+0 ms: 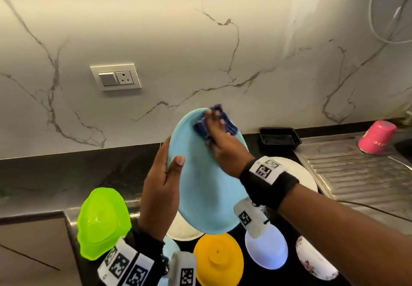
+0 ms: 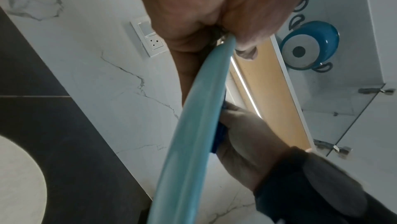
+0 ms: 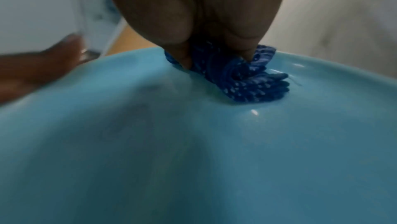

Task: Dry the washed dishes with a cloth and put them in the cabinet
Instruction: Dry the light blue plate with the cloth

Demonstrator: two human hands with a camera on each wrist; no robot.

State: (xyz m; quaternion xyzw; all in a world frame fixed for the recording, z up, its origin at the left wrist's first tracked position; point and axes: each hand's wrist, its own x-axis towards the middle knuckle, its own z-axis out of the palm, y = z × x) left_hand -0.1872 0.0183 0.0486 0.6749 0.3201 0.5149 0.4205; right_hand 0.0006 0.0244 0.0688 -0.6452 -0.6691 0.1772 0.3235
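Observation:
A light blue plate is held up tilted above the counter. My left hand grips its left rim, thumb on the face and fingers behind. My right hand presses a folded dark blue dotted cloth against the plate's upper part. In the left wrist view the blue plate shows edge-on with the cloth and my right hand behind it. In the right wrist view my fingers hold the cloth bunched on the plate.
On the dark counter below lie a green dish, a yellow one, a white plate, a floral bowl and more white plates. A black tray, a pink cup on the steel drainboard. Wall socket.

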